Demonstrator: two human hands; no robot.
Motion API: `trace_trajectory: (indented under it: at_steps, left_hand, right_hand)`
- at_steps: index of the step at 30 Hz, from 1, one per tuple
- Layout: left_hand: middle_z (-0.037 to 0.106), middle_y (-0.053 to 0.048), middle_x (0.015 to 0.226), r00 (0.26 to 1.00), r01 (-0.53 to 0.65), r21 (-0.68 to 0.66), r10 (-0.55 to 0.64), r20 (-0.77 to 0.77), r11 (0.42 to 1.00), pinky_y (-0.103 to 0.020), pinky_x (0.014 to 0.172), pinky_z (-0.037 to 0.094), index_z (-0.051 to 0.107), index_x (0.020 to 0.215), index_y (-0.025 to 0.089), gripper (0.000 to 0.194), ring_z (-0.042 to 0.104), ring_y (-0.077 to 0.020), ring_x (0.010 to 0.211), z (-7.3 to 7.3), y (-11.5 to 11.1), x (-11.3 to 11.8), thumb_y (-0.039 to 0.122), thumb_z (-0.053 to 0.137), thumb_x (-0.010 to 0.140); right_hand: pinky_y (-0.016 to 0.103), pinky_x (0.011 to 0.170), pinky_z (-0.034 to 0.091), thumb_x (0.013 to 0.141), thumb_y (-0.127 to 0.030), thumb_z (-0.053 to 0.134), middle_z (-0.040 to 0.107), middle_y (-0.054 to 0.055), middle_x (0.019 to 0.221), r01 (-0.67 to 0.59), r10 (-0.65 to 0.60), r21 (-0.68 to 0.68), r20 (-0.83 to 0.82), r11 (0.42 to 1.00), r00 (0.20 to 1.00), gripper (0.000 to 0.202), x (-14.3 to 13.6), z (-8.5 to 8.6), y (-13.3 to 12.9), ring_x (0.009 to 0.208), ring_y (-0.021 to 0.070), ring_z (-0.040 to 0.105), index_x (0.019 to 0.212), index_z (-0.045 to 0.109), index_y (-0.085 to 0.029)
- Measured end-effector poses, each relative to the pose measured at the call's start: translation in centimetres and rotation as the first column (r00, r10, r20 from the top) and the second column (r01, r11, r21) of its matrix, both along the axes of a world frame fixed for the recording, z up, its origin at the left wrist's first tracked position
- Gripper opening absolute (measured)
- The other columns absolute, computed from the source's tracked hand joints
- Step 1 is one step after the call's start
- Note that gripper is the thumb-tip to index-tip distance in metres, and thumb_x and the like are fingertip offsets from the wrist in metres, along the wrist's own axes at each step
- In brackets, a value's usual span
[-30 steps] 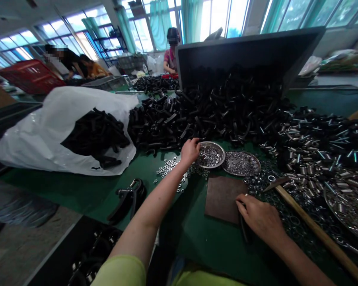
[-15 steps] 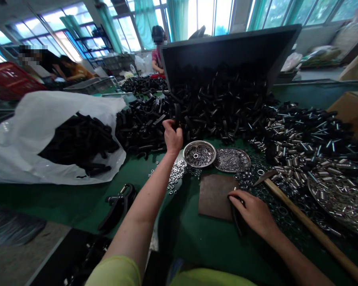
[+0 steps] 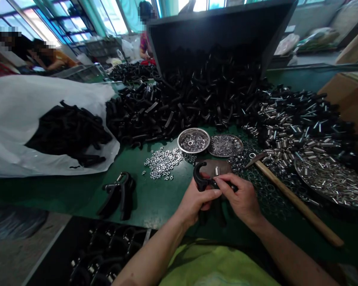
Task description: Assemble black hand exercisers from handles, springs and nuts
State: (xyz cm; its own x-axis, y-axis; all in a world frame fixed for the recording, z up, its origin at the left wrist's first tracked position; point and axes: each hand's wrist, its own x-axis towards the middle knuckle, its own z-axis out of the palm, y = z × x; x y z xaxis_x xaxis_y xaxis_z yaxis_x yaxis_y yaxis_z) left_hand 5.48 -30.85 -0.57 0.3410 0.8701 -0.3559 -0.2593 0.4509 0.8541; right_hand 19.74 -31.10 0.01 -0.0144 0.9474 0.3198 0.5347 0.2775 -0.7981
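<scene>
My left hand [image 3: 193,202] is closed around a hook-shaped black clamp part [image 3: 198,179], whose curved end points up and away. My right hand [image 3: 241,196] meets it in front of my body, pinching a second black clamp part, mostly hidden by the fingers. A small coil spring [image 3: 217,171] shows just above the right fingertips, where the two parts come together. Behind the hands lies a dark square plate [image 3: 231,166], partly covered. Off to the left, an assembled black clamp [image 3: 119,194] rests on the green table [image 3: 164,202].
Nuts [image 3: 161,163] lie loose beside a round metal bowl [image 3: 193,135] and an oval tray [image 3: 226,145]. On the right are a wooden-handled hammer [image 3: 298,202] and heaped springs [image 3: 286,147]. Black parts [image 3: 179,107] pile up behind; a white sack [image 3: 6,119] stands left. Co-workers sit farther back.
My left hand has come back from the black pile with a hook-shaped part and joined my right hand. The right hand has lifted its part off the plate. The view has tilted down.
</scene>
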Motion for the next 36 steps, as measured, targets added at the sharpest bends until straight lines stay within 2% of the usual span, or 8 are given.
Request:
trace_trajectory:
  at_steps: [5,11,14,17,19,23,29,36]
  left_hand:
    - [0.05,0.005,0.073,0.982,0.005,0.153,0.025,-0.189,0.988,-0.016,0.045,0.037,0.046,0.099,0.021,0.053,0.044,-0.0053,0.053,0.1,-0.3,0.0,0.025,0.079,0.058]
    - [0.052,0.005,0.071,0.998,0.057,0.021,-0.057,-0.009,0.998,-0.02,0.038,0.043,0.039,0.116,0.021,0.062,0.047,-0.0069,0.044,-0.7,-0.3,0.0,0.032,0.073,0.065]
    - [0.054,0.005,0.072,0.998,0.045,0.055,-0.043,-0.051,0.997,-0.02,0.042,0.045,0.036,0.127,0.024,0.07,0.048,-0.0071,0.045,-1.0,-0.1,-0.3,0.03,0.072,0.067]
    - [0.06,-0.002,0.1,0.964,-0.023,0.303,0.101,-0.247,0.953,-0.027,0.068,0.053,0.034,0.132,0.026,0.081,0.061,-0.0141,0.075,-1.0,0.2,-0.8,0.022,0.076,0.062]
    - [0.057,-0.005,0.117,0.925,0.005,0.437,0.162,-0.344,0.9,-0.032,0.084,0.05,0.028,0.137,0.027,0.09,0.06,-0.0198,0.096,-1.0,0.3,-1.1,0.019,0.075,0.062]
    - [0.058,-0.005,0.119,0.889,0.168,0.48,0.077,-0.451,0.861,-0.035,0.088,0.049,0.029,0.139,0.028,0.089,0.059,-0.0233,0.103,-1.2,0.3,-1.3,0.02,0.075,0.063]
    - [0.055,-0.004,0.121,0.913,0.074,0.489,0.138,-0.383,0.869,-0.031,0.087,0.049,0.032,0.132,0.026,0.08,0.058,-0.0203,0.103,-1.8,-0.4,-1.1,0.022,0.075,0.064]
    - [0.057,-0.004,0.114,0.888,0.175,0.572,0.122,-0.443,0.801,-0.031,0.087,0.048,0.033,0.129,0.025,0.08,0.059,-0.0197,0.1,-2.4,-0.6,-1.5,0.02,0.076,0.061]
  right_hand:
    - [0.024,0.061,0.044,0.087,-0.031,0.052,0.067,0.0,0.069,-0.053,0.049,0.034,0.112,0.998,0.992,0.02,0.1,0.0,-0.4,0.065,0.0142,0.063,0.076,0.065,-0.021]
    - [0.026,0.065,0.045,0.09,-0.031,0.046,0.067,0.004,0.081,-0.248,0.222,0.125,0.187,0.961,0.957,0.021,1.6,0.2,0.2,0.073,0.0153,0.062,0.09,0.064,-0.019]
    - [0.027,0.064,0.045,0.086,-0.034,0.051,0.064,0.004,0.074,-0.148,0.118,0.189,0.161,0.971,0.98,0.017,2.0,-0.8,0.2,0.07,0.0162,0.06,0.084,0.06,-0.02]
    - [0.025,0.053,0.042,0.09,-0.044,0.042,0.059,0.0,0.064,-0.096,0.079,-0.171,-0.102,0.981,0.992,0.027,2.0,-2.1,0.4,0.056,0.0135,0.056,0.088,0.055,-0.02]
    - [0.023,0.046,0.039,0.091,-0.053,0.036,0.056,-0.001,0.062,-0.261,0.142,-0.424,-0.292,0.867,0.946,0.04,1.8,-2.4,0.8,0.051,0.0121,0.052,0.096,0.055,-0.018]
    - [0.026,0.062,0.046,0.086,-0.053,0.047,0.063,0.004,0.084,-0.506,0.317,-0.497,-0.418,0.705,0.851,0.041,1.2,-2.1,1.7,0.075,0.016,0.058,0.093,0.059,-0.015]
    - [0.03,0.069,0.041,0.089,-0.036,0.045,0.06,0.004,0.08,-0.207,0.22,-0.398,-0.013,0.894,0.975,0.022,0.1,-0.9,1.3,0.077,0.0177,0.056,0.08,0.052,-0.018]
    - [0.03,0.067,0.037,0.092,-0.031,0.037,0.06,0.006,0.081,-0.281,0.388,-0.297,0.412,0.913,0.825,0.021,0.6,-0.2,0.9,0.075,0.0185,0.057,0.086,0.052,-0.017]
